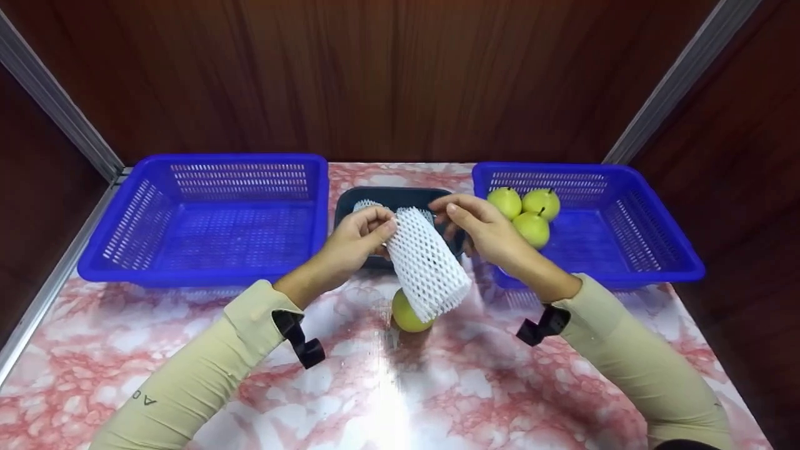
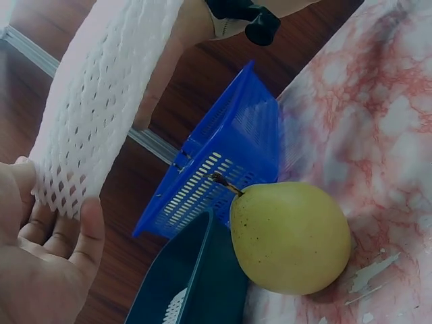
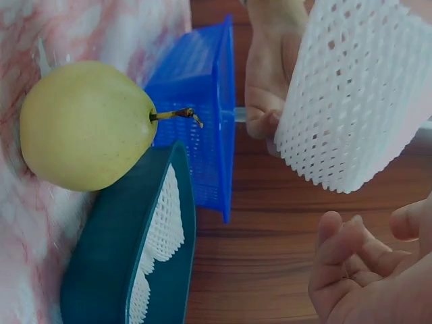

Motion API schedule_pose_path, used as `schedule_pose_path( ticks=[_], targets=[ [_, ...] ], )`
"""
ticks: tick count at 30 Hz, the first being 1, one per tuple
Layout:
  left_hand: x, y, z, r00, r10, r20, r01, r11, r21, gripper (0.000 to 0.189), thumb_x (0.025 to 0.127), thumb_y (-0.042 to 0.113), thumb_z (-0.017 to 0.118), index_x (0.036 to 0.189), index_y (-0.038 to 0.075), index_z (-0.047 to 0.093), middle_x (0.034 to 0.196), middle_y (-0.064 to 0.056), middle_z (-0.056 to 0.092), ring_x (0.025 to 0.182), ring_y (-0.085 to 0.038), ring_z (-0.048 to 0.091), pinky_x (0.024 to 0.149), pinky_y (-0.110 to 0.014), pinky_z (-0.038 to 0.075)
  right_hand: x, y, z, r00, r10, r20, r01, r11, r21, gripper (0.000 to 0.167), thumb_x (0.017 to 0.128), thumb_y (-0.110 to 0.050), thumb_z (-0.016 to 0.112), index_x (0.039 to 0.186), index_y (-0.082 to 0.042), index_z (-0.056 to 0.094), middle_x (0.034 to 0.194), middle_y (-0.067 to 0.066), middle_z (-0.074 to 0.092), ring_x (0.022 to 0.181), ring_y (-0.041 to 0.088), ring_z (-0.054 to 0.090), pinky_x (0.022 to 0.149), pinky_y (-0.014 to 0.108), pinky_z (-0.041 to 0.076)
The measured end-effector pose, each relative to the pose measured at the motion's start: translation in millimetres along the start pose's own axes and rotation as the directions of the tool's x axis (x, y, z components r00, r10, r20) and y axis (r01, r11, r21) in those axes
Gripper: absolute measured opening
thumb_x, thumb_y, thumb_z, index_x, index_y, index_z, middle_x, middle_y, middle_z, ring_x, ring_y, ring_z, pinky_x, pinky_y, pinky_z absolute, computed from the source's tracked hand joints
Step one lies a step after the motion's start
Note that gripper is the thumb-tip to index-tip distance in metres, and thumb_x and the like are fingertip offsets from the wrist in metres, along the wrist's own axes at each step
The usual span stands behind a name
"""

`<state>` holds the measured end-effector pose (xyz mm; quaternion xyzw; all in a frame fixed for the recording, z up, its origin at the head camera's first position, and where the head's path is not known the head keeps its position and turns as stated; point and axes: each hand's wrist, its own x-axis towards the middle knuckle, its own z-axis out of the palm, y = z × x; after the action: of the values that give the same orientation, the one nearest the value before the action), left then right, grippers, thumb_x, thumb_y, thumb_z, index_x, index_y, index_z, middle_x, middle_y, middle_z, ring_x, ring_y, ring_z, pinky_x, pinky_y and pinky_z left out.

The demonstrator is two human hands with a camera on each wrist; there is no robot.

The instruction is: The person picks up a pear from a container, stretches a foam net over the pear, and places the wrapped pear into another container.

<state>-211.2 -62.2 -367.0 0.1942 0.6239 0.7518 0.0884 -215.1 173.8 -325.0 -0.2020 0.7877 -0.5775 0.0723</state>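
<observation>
One white foam net (image 1: 431, 265) slants above the desk (image 1: 281, 406), its upper end pinched between the thumb and fingers of the left hand (image 1: 353, 240). The right hand (image 1: 494, 234) is just beside that end, its fingers loosely bent, the thumb apart from them, gripping nothing. A pear (image 3: 88, 125) stands stem up on the desk, below the net and not touching it, near a dark green tub (image 3: 101, 250). To handle the net well, use a light pinch close to the rim, since soft foam would probably crease or tear under a hard tug. The right fingers would do best on the opposite side of that rim, so both hands draw it apart evenly. How wide the mouth gapes, I cannot tell; the pear's stem could snag the mesh
</observation>
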Motion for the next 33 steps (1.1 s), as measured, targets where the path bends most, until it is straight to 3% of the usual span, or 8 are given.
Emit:
schedule_pose_path(
  ticks=[4,9,14,18,24,29,33],
  targets=[
    [0.0,-1.7,0.3,0.999,-0.018,0.043,0.018,1.0,-0.001,0.009,0.104,-0.001,0.05,0.107,-0.004,0.058,0.089,-0.002,0.061,0.079,-0.012,0.062,0.068,-0.026,0.059,3.0,3,2,0.998,-0.013,0.058,0.011,0.999,0.031,0.036,0.11,-0.01,0.04,0.136,0.01,0.055,0.116,0.02,0.061,0.082,0.014,0.061,0.049,0.02,0.049],
    [0.7,-3.6,0.6,0.997,-0.026,0.074,0.027,1.0,-0.009,0.009,0.105,0.0,0.049,0.107,-0.003,0.058,0.09,-0.003,0.061,0.081,-0.012,0.063,0.069,-0.027,0.059,2.8,4,6,0.995,0.012,0.097,-0.017,0.998,0.059,0.037,0.11,-0.011,0.042,0.138,0.009,0.056,0.112,0.01,0.065,0.07,0.01,0.059,0.048,0.021,0.05],
    [0.8,-4.5,1.2,0.997,-0.051,0.063,0.052,0.999,-0.011,0.009,0.105,0.001,0.05,0.107,-0.002,0.059,0.09,-0.002,0.061,0.081,-0.011,0.062,0.07,-0.027,0.06,3.0,5,10,0.997,0.033,0.073,-0.036,0.999,0.031,0.029,0.108,-0.015,0.048,0.117,0.006,0.066,0.098,0.003,0.064,0.06,0.008,0.054,0.049,0.021,0.048],
    [0.3,-4.0,2.0,0.997,-0.064,0.053,0.064,0.998,-0.006,0.009,0.105,0.002,0.051,0.107,-0.002,0.059,0.09,-0.001,0.062,0.081,-0.01,0.061,0.07,-0.024,0.059,2.5,6,11,0.998,0.036,0.06,-0.041,0.994,0.097,0.016,0.105,-0.012,0.052,0.098,-0.004,0.064,0.091,0.004,0.06,0.065,0.01,0.055,0.053,0.022,0.05],
    [-0.6,-3.6,2.2,0.996,-0.073,0.054,0.074,0.997,-0.018,0.008,0.105,0.004,0.051,0.105,0.002,0.059,0.088,0.0,0.061,0.079,-0.009,0.061,0.068,-0.024,0.058,2.2,8,13,0.999,0.035,0.018,-0.039,0.949,0.312,0.019,0.107,-0.007,0.047,0.093,-0.012,0.059,0.09,-0.002,0.057,0.083,0.01,0.057,0.067,0.025,0.053],
    [-0.4,-5.6,1.4,0.996,-0.073,0.046,0.074,0.997,-0.023,0.007,0.105,0.003,0.051,0.104,0.003,0.059,0.088,0.0,0.06,0.077,-0.009,0.06,0.064,-0.023,0.057,2.6,8,16,0.999,0.037,-0.011,-0.029,0.908,0.417,0.024,0.108,-0.006,0.041,0.092,-0.012,0.058,0.087,-0.001,0.058,0.082,0.01,0.058,0.073,0.025,0.053],
    [-1.2,-5.7,2.0,0.994,-0.093,0.061,0.095,0.995,-0.031,0.012,0.107,0.005,0.048,0.108,0.0,0.059,0.089,0.0,0.061,0.077,-0.01,0.06,0.064,-0.024,0.056,1.3,9,18,0.999,0.045,-0.003,-0.039,0.884,0.465,0.026,0.109,-0.005,0.04,0.091,-0.012,0.058,0.083,-0.002,0.057,0.077,0.008,0.056,0.069,0.021,0.049]
  ],
)
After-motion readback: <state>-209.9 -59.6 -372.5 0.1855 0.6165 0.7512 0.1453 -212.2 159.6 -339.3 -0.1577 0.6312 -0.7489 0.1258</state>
